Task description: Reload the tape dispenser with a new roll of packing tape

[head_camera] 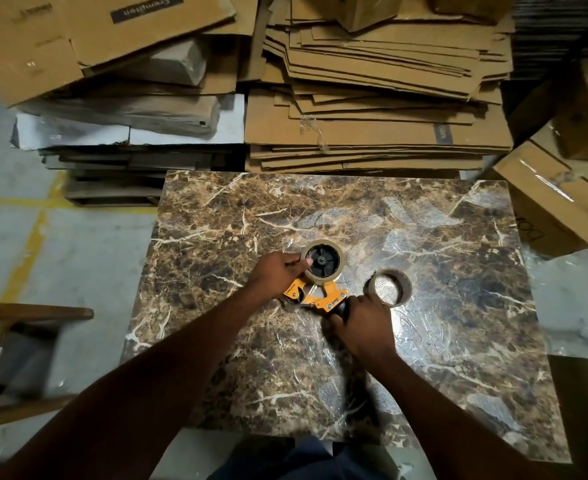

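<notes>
An orange tape dispenser (323,295) lies on a brown marble-patterned table (441,358). A roll of clear packing tape (323,273) sits on its black hub. My left hand (278,270) grips that roll from the left, thumb pressed on the hub's face. My right hand (361,323) is closed around the dispenser's black handle at its near end. A brown cardboard core (388,286), bare of tape, lies flat on the table just right of the dispenser, touching my right fingers.
Stacks of flattened cardboard (372,98) rise behind the table's far edge. Taped boxes (555,192) crowd the right side. A wooden chair (15,355) stands at the left on a grey floor with yellow lines.
</notes>
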A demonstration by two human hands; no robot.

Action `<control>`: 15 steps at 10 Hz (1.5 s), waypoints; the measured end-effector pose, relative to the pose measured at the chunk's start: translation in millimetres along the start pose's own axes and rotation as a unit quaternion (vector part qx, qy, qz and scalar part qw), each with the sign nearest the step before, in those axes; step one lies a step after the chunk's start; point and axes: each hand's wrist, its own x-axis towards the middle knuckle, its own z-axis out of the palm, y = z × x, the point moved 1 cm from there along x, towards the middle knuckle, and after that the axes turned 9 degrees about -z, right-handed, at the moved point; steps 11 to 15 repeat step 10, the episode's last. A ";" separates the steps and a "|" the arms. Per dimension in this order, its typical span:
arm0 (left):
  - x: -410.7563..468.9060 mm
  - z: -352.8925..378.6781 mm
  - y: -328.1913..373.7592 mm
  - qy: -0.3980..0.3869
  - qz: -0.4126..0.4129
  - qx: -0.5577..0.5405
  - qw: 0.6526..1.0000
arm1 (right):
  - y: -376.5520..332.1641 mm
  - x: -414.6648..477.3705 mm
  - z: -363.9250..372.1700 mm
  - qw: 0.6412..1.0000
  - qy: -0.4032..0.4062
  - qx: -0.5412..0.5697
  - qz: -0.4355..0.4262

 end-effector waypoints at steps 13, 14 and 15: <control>5.2 10.7 -15.9 0.057 0.153 0.304 0.939 | 26.9 12.3 -34.0 0.991 0.061 -0.045 -0.114; 5.2 10.7 -15.9 0.057 0.153 0.304 0.939 | 26.9 12.3 -34.0 0.991 0.061 -0.045 -0.114; 5.2 10.7 -15.9 0.057 0.153 0.304 0.939 | 26.9 12.3 -34.0 0.991 0.061 -0.045 -0.114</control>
